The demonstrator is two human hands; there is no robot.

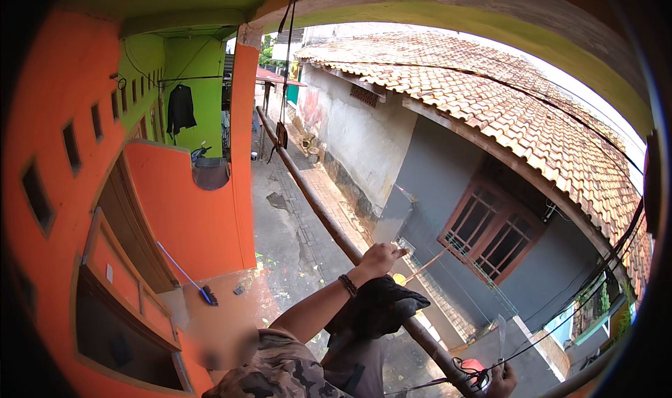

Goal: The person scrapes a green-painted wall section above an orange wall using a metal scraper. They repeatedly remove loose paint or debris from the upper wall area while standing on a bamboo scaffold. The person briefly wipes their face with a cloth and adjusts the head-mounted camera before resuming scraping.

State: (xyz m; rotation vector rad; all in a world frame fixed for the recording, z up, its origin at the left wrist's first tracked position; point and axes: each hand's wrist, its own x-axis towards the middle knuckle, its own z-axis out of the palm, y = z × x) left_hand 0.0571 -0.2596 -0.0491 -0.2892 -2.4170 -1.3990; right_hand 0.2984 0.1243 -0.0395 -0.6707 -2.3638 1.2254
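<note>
My left hand (381,259), a dark beaded bracelet at its wrist, is closed over the long round pole (311,191); its fingertips are partly hidden. Black cloth (378,304) is draped just below that hand and covers a stretch of the pole. At the lower right, my right hand (502,381) is closed on a knife (502,337) whose pale blade points upward. Beside it, dark cords (476,374) are tangled around the pole's near end, with something red behind them.
Beyond the pole lies a paved alley (287,223) below. Across it stands a grey house with a barred window (490,230) and a tiled roof (518,118). Dark cords (285,83) hang from overhead. At left, a broom (208,296) leans by an orange wall (185,209).
</note>
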